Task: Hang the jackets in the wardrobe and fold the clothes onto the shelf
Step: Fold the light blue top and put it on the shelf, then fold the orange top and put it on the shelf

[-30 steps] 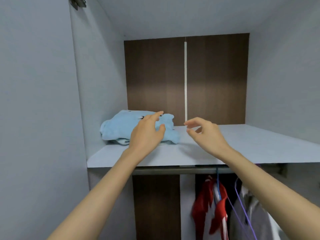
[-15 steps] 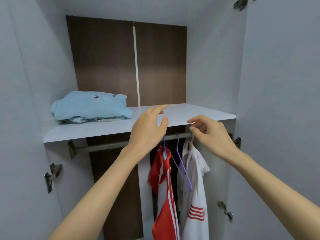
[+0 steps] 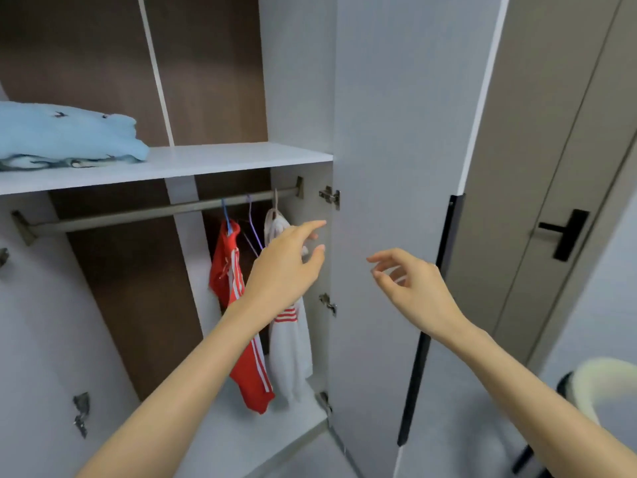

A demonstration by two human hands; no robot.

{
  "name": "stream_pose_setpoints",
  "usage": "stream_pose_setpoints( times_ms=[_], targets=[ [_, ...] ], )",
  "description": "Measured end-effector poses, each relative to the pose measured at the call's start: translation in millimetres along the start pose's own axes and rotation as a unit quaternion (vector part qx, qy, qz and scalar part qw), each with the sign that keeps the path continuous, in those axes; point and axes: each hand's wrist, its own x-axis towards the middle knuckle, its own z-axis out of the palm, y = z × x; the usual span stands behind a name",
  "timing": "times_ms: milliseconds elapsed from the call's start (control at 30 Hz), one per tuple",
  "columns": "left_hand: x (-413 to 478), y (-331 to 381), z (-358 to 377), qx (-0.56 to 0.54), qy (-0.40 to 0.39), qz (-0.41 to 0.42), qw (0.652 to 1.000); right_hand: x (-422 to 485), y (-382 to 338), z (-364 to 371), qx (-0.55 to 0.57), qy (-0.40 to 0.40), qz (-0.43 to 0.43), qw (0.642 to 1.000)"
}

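Fabric looks soft, light; take the red jacket (image 3: pixel 225 270) by its hanger hook (image 3: pixel 224 215). Your left hand (image 3: pixel 282 270) and right hand (image 3: pixel 413 291) are empty, fingers (image 3: pixel 312 227) loose.

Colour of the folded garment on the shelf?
Folded garment: light blue, small dark marks; head view.

No text, label, brand or number can be read anywhere. The folded light-blue garment (image 3: pixel 65 132) on the shelf (image 3: pixel 224 160) bears a few small dark marks, too small and blurred to tell whether they are letters or a pattern. The red jacket (image 3: pixel 231 267) carries only white stripes and the white jacket (image 3: pixel 289 346) only red stripes, with no lettering to be made out on either.
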Motion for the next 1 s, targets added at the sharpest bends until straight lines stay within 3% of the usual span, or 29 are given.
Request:
stream_pose_setpoints(
  times_ms=[467,1000],
  targets=[
    [-70,127,112,-0.107,-0.181,0.118,0.970,-194,37,-115,-0.069,0.133,0.180,0.972],
    [-195,311,267,-0.198,-0.401,0.295,0.844,-451,67,-209,-0.175,0.294,0.422,0.840]
  ],
)
